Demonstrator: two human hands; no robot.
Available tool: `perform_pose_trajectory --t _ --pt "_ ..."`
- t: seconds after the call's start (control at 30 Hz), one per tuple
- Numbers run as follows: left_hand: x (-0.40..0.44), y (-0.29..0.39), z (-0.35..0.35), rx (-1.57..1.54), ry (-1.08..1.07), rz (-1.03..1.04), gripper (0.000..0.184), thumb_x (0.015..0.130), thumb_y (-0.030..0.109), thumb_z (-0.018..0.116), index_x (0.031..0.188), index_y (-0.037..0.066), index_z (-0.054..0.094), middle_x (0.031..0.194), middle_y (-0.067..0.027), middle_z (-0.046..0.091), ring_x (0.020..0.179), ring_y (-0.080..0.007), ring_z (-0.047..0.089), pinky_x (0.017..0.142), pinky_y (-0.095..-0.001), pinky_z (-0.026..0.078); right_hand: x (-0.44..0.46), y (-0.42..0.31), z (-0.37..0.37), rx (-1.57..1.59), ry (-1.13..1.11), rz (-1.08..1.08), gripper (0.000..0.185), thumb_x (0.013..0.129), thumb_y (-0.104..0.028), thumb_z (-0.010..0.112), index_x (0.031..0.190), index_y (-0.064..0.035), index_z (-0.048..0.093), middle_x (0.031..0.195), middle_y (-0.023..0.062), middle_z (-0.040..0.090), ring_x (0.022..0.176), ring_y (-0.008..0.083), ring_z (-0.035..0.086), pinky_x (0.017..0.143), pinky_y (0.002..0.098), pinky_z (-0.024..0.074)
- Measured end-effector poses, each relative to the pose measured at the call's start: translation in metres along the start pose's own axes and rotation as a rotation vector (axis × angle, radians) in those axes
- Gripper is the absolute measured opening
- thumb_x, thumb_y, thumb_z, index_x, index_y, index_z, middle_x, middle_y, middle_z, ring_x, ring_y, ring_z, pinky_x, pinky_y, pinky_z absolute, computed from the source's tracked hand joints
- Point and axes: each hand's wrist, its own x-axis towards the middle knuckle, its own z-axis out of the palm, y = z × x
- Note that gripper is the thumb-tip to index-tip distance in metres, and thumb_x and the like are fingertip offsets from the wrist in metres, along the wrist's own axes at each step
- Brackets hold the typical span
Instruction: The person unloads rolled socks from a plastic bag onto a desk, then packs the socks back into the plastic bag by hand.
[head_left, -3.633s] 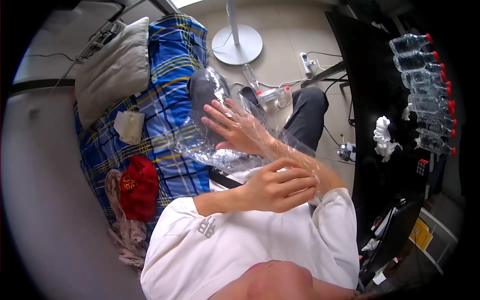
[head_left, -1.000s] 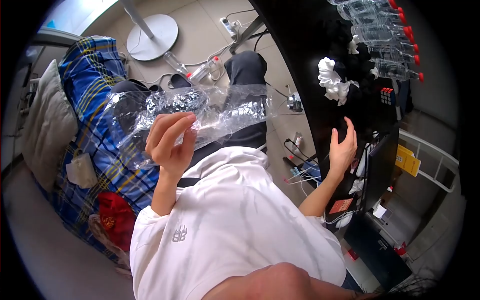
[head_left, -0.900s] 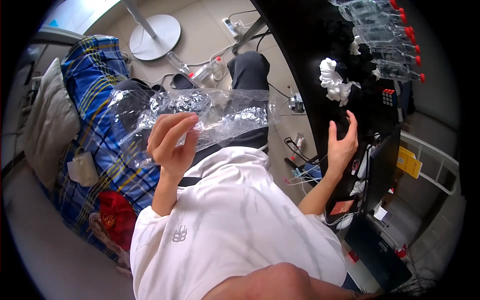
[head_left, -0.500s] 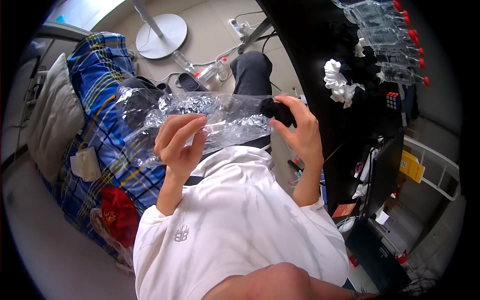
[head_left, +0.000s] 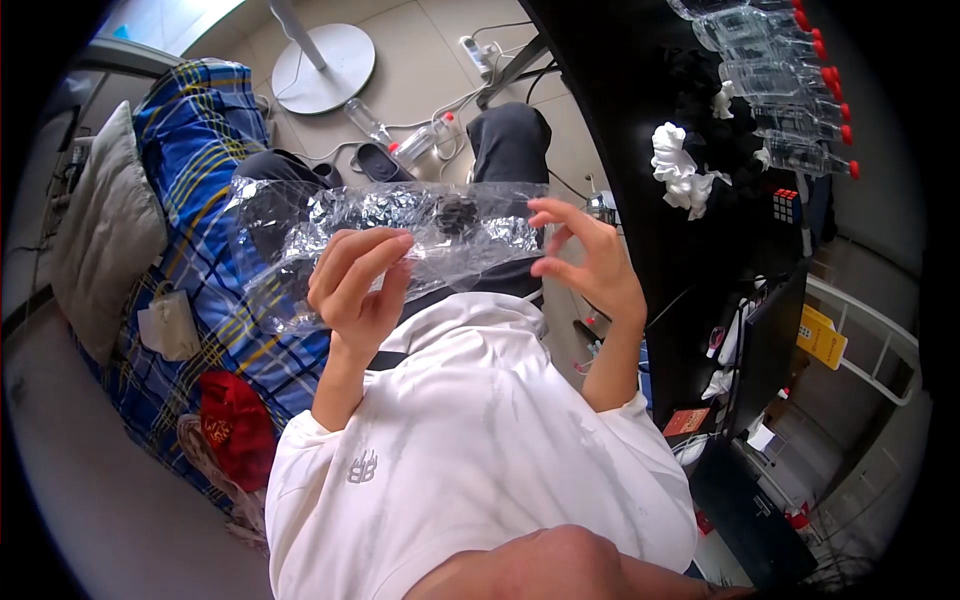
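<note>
A clear plastic bag (head_left: 330,215) stretches across my lap, its mouth toward the right. My left hand (head_left: 358,282) is closed in a pinch on the bag's near side. Inside the bag, seen through the film, lies a black ruffled scrunchie (head_left: 457,213). My right hand (head_left: 592,258) is at the bag's mouth with thumb and fingers apart and nothing between them. To the right, on the dark table, are white scrunchies (head_left: 682,172) beside a heap of black ruffled ones (head_left: 695,95).
Clear bottles with red caps (head_left: 785,100) lie in a row along the table (head_left: 610,60). A puzzle cube (head_left: 785,205) and a monitor (head_left: 768,350) are farther along. A plaid-covered bed (head_left: 200,130) is at left. Bottles (head_left: 425,140) and cables lie on the floor.
The black scrunchie has gone from my right hand at the bag's mouth to farther left inside the bag. My right hand has let go. My left hand keeps its pinch.
</note>
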Motion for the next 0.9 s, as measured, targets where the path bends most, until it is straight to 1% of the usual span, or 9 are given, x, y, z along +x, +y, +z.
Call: perform_pose_trajectory --t 0.07,0.17,0.3,0.4,0.5,0.6,0.67,0.8,0.9 --pt "0.000 -0.001 0.001 0.007 0.004 -0.001 0.024 0.071 -0.006 0.078 0.094 0.001 0.075 0.089 -0.0114 0.074 0.072 -0.0235 0.069 0.063 -0.0309 0.053 -0.002 0.001 -0.005 -0.013 -0.071 -0.132 0.056 0.079 -0.015 0.086 0.130 -0.0074 0.066 0.102 0.0102 0.074 0.080 0.0190 0.071 0.077 0.0319 0.0546" --pt "0.002 -0.001 0.002 0.004 0.012 -0.009 0.024 0.072 -0.008 0.077 0.094 0.001 0.075 0.089 -0.0115 0.074 0.072 -0.0235 0.069 0.063 -0.0309 0.053 -0.005 0.006 -0.011 -0.104 0.009 -0.155 0.051 0.072 -0.003 0.086 0.121 -0.0043 0.070 0.098 0.0093 0.073 0.078 0.0173 0.069 0.076 0.0311 0.0540" --pt "0.001 0.001 -0.002 -0.025 0.021 -0.013 0.024 0.072 -0.009 0.075 0.094 0.001 0.075 0.089 -0.0123 0.074 0.071 -0.0231 0.068 0.063 -0.0305 0.052 -0.019 0.011 -0.023 0.075 0.157 -0.187 0.042 0.077 -0.003 0.083 0.117 -0.0056 0.071 0.092 0.0077 0.073 0.080 0.0232 0.071 0.084 0.0344 0.0537" --pt "-0.002 -0.001 -0.002 -0.033 0.016 -0.091 0.019 0.080 -0.007 0.066 0.097 -0.004 0.074 0.091 -0.0172 0.073 0.079 -0.0258 0.069 0.071 -0.0324 0.053 -0.016 0.018 -0.042 0.252 0.144 -0.347 0.040 0.078 -0.003 0.083 0.116 -0.0050 0.071 0.097 0.0079 0.073 0.089 0.0264 0.071 0.089 0.0355 0.0531" --pt "-0.001 -0.004 0.000 -0.067 0.143 -0.068 0.024 0.074 -0.011 0.070 0.097 -0.002 0.074 0.087 -0.0151 0.073 0.071 -0.0247 0.065 0.064 -0.0318 0.049 -0.006 0.026 -0.061 -0.426 0.744 -0.135 0.045 0.082 -0.009 0.081 0.125 -0.0113 0.068 0.123 0.0101 0.064 0.113 0.0316 0.059 0.099 0.0429 0.0484" --pt "0.002 -0.001 0.000 -0.059 0.131 -0.064 0.024 0.074 -0.011 0.069 0.097 -0.002 0.074 0.087 -0.0150 0.073 0.072 -0.0246 0.066 0.064 -0.0322 0.049 -0.001 0.054 -0.070 -0.682 0.836 0.063 0.054 0.085 -0.015 0.079 0.136 -0.0185 0.064 0.142 0.0101 0.056 0.127 0.0351 0.050 0.107 0.0494 0.0430" --pt "0.003 0.002 0.000 -0.057 0.131 -0.059 0.023 0.075 -0.010 0.069 0.096 -0.002 0.074 0.087 -0.0148 0.072 0.073 -0.0248 0.066 0.064 -0.0322 0.050 0.004 0.065 -0.069 -0.869 0.738 0.117 0.056 0.086 -0.018 0.079 0.139 -0.0202 0.062 0.139 0.0090 0.059 0.127 0.0336 0.050 0.108 0.0499 0.0416" --pt "0.009 0.001 0.000 -0.071 0.148 -0.077 0.020 0.076 -0.009 0.070 0.095 -0.003 0.074 0.088 -0.0152 0.072 0.077 -0.0256 0.069 0.069 -0.0320 0.053 0.013 0.084 -0.064 -0.905 0.862 0.118 0.046 0.087 -0.020 0.079 0.131 -0.0194 0.066 0.115 0.0037 0.071 0.122 0.0294 0.056 0.106 0.0533 0.0369" --pt "0.020 0.004 0.000 -0.090 0.149 -0.105 0.018 0.078 -0.009 0.070 0.094 -0.003 0.074 0.088 -0.0147 0.072 0.077 -0.0240 0.069 0.069 -0.0312 0.053 0.014 0.077 -0.058 -0.973 0.950 0.091 0.025 0.089 -0.015 0.076 0.113 -0.0145 0.073 0.104 0.0020 0.071 0.111 0.0230 0.060 0.108 0.0510 0.0320"
